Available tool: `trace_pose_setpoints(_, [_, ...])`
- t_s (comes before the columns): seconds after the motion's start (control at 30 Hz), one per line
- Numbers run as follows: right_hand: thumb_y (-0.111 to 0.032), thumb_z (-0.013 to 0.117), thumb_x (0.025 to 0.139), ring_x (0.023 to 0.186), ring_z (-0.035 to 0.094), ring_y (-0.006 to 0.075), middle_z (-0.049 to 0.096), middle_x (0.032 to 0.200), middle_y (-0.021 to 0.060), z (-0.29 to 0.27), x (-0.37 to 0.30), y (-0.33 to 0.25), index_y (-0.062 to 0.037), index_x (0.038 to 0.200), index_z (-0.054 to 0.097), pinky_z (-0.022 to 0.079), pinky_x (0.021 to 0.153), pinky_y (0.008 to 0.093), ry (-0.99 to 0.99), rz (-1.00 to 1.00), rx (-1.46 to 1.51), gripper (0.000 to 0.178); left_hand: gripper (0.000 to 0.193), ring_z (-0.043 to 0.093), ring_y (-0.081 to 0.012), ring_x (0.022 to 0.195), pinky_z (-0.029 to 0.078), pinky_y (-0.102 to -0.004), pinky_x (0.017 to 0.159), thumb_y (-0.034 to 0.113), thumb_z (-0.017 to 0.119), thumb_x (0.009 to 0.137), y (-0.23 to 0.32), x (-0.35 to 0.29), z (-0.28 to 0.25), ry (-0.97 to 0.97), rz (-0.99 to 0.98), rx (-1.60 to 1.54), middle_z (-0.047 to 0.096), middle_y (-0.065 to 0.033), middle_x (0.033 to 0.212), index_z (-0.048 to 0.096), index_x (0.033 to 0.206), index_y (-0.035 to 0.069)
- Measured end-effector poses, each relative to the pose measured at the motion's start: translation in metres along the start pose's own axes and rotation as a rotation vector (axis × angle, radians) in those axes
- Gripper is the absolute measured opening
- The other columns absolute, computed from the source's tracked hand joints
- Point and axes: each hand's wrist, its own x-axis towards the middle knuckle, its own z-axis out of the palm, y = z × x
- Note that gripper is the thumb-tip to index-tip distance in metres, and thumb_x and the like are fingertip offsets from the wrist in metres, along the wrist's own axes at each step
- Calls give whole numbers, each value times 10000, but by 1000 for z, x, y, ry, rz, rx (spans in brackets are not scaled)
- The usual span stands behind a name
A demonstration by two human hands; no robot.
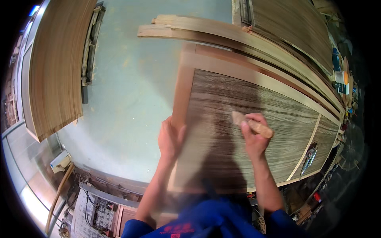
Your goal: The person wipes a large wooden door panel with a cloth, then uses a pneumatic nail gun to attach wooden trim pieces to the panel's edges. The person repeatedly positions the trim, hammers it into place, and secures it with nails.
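A large wooden panel [278, 103] with dark streaked grain lies before me, edged by a pale wooden frame [183, 95]. Its left side is gripped by my left hand [170, 137], fingers curled round the edge. Over the dark face, my right hand [255, 133] is closed round a thick wooden-handled tool [262, 129]. The tool's narrow end points up and left; it is blurred, so its kind and whether it touches the panel are unclear. A shadow falls across the panel's middle.
Long pale wood strips [222, 29] lie along the panel's far side. A metal tool [309, 156] rests on the panel's right part. At left stands a brown wooden board [59, 67]; another wooden panel [289, 29] is at far right. The pale green tabletop [131, 103] spreads left.
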Motion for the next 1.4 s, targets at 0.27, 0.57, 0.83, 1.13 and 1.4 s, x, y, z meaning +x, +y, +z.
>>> trace_pose_setpoints(0.27, [-13, 784, 924, 846, 673, 181, 685, 932, 75, 29, 32, -9, 7, 1069, 695, 546, 755, 314, 22, -95, 160, 171, 580, 663, -388, 1140, 527, -452, 960, 224, 782, 941, 3, 11, 4, 22, -37, -71, 650, -203, 1285, 510, 1417, 34])
trace_pose_setpoints(0.57, [-12, 784, 873, 815, 675, 322, 678, 927, 107, 136, 101, -47, -43, 1030, 666, 564, 729, 404, 64, -355, 76, 199, 546, 660, -215, 945, 536, -360, 866, 356, 749, 1012, 0, 13, 5, 42, -19, -34, 699, -106, 1088, 540, 1401, 36])
trace_pose_setpoints(0.83, [43, 751, 894, 774, 659, 278, 637, 910, 110, 130, 114, -58, -22, 981, 630, 543, 665, 383, 50, -458, -131, 163, 594, 662, -401, 1137, 536, -468, 947, 228, 804, 922, 5, 13, 2, -9, -81, -68, 653, -203, 1280, 518, 1406, 36])
trace_pose_setpoints(1.13, [43, 709, 957, 834, 671, 134, 661, 1011, 64, 17, 51, -18, 23, 1138, 654, 567, 744, 289, 45, 36, 113, 191, 626, 661, -409, 1136, 535, -478, 935, 261, 804, 934, 13, 10, 0, 2, -91, -71, 657, -207, 1296, 493, 1439, 58])
trace_pose_setpoints(1.4, [14, 695, 977, 868, 702, 151, 713, 1108, 108, -225, -56, 97, 56, 1025, 760, 570, 759, 267, 175, 337, -136, 91, 699, 398, -418, 1508, 316, -540, 1251, 222, 675, 1019, 16, 12, 55, 318, 459, 560, 439, -212, 1630, 371, 1632, 77])
